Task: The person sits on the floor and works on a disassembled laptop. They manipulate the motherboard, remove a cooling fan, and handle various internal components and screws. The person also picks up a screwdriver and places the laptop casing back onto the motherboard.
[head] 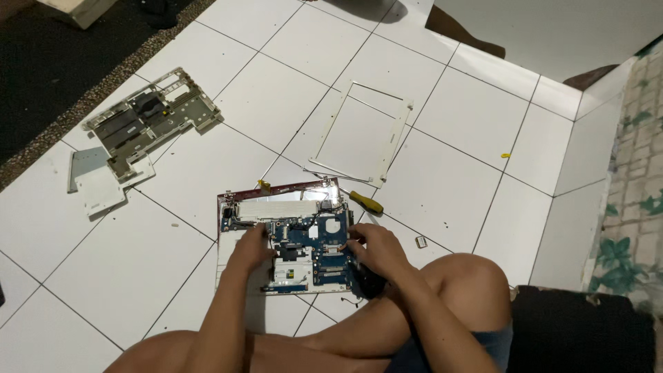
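Note:
An opened laptop base [238, 207] lies on the white tiled floor in front of me, its blue circuit board [314, 242] exposed. My left hand [250, 247] rests on the left part of the board, fingers pressing down near its edge. At the board's right edge lies my right hand [373, 250], its fingers curled over that side. A black part [369, 283] sits under my right wrist. Whether either hand grips anything is hidden by the fingers.
A white screen bezel frame [390, 141] lies beyond the laptop. A yellow-handled screwdriver [366, 202] lies just right of the base. A removed casing part [148, 117] and white panels [97, 183] lie at left. Dark carpet [55, 62] borders the far left. My bent knee [469, 276] is at right.

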